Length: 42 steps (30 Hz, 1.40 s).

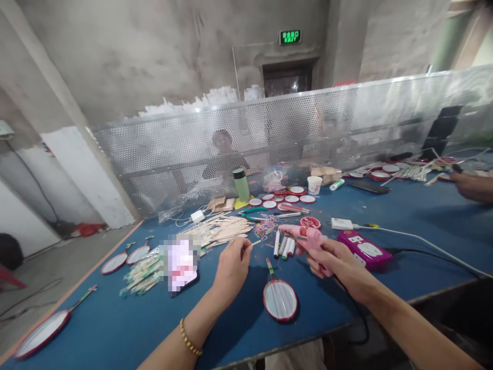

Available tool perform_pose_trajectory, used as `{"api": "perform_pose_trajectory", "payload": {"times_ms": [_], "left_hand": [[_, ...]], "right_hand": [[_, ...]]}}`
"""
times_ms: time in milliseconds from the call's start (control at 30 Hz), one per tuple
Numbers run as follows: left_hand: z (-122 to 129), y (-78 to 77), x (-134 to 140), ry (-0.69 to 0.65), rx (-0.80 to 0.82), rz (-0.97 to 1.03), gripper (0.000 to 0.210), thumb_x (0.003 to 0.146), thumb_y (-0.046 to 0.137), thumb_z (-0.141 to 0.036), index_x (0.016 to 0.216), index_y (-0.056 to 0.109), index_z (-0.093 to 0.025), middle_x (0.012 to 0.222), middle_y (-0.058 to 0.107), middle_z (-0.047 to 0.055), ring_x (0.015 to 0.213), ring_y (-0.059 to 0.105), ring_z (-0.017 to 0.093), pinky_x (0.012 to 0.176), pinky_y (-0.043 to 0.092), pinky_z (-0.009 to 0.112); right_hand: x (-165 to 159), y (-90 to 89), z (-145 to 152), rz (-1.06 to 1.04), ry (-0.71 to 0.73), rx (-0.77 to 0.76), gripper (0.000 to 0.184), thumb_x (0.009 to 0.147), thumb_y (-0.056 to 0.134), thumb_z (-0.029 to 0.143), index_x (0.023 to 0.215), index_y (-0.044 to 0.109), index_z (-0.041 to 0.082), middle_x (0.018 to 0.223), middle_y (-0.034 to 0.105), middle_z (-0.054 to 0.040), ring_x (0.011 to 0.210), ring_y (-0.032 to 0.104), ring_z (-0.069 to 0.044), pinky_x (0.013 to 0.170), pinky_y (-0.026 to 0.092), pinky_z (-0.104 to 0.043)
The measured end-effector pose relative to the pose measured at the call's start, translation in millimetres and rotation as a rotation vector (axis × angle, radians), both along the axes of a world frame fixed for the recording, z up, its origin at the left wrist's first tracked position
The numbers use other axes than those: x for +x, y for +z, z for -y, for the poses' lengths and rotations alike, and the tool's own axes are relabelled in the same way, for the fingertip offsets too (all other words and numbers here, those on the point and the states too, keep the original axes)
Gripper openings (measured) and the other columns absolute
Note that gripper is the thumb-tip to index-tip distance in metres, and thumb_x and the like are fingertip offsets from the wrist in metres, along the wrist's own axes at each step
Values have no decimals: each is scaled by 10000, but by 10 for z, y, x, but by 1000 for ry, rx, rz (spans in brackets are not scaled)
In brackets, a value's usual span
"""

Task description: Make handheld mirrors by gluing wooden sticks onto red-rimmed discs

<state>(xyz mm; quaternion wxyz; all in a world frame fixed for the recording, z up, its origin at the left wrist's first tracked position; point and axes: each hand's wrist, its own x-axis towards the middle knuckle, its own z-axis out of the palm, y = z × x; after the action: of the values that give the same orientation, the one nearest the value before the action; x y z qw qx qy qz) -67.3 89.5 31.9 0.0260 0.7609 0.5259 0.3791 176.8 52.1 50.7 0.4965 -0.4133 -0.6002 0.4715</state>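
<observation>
A pink hot glue gun [308, 236] is gripped in my right hand [335, 262], its nozzle pointing left. Between the thumb and fingers of my left hand [233, 264], a thin pale wooden stick [256, 242] is pinched, its tip close to the nozzle. On the table below and between both hands lies a small round racket-shaped piece [280, 300] with a red rim, a white face and a short handle pointing away from me. Several marker pens [285, 245] lie just beyond it. A pile of colourful rubber bands [266, 226] sits behind my left fingertips.
Left lie a phone [183, 267], bundled sticks [144, 272] and more red-rimmed pieces [44, 331]. Behind are loose wooden sticks [227, 227], pliers [250, 211], a green bottle [241, 186] and a paper cup [314, 185]. Right stand a purple power strip [364, 250], cables and another person's hand [475, 186].
</observation>
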Motion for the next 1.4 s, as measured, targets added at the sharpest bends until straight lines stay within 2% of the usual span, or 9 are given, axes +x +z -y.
{"api": "perform_pose_trajectory", "payload": {"times_ms": [167, 267, 400, 667, 1000, 1400], "left_hand": [[8, -5, -11, 24, 164, -157, 144, 926, 436, -178, 845, 554, -194, 808, 630, 31, 756, 601, 170, 689, 445, 278], [33, 13, -7, 22, 218, -243, 182, 948, 396, -179, 858, 554, -191, 814, 627, 36, 759, 604, 163, 695, 458, 273], [79, 49, 19, 11, 247, -307, 198, 960, 376, -171, 873, 553, -187, 814, 626, 36, 760, 610, 160, 684, 466, 266], [131, 44, 98, 13, 312, -381, 225, 971, 367, -166, 852, 557, -186, 783, 617, 36, 726, 597, 164, 673, 451, 273], [146, 34, 115, 37, 393, -457, 183, 955, 412, -143, 847, 553, -186, 761, 610, 27, 686, 570, 164, 648, 419, 279], [164, 36, 118, 48, 382, -485, 161, 940, 440, -123, 848, 556, -188, 767, 611, 30, 691, 569, 167, 650, 426, 288]], "right_hand": [[-148, -130, -15, -163, 22, -78, 501, 678, 733, 614, 689, 603, 130, 462, 368, 73, 408, 294, -44, 408, 266, -211], [-191, -194, 18, -143, 16, -73, 525, 706, 697, 639, 718, 626, 119, 494, 433, 42, 406, 313, -46, 399, 268, -210], [-222, -242, 74, -64, 49, -28, 566, 751, 611, 688, 758, 640, 122, 486, 428, 37, 411, 331, -63, 398, 271, -216], [-233, -242, 78, 60, 15, -50, 618, 695, 575, 765, 664, 597, 149, 433, 385, 48, 382, 322, -66, 373, 250, -203], [-216, -333, 54, 63, -17, -38, 597, 714, 581, 738, 641, 609, 146, 431, 401, 38, 368, 343, -71, 362, 274, -210], [-219, -344, 58, 88, -45, -42, 585, 710, 583, 738, 626, 586, 159, 415, 398, 42, 360, 343, -73, 353, 271, -209]]}}
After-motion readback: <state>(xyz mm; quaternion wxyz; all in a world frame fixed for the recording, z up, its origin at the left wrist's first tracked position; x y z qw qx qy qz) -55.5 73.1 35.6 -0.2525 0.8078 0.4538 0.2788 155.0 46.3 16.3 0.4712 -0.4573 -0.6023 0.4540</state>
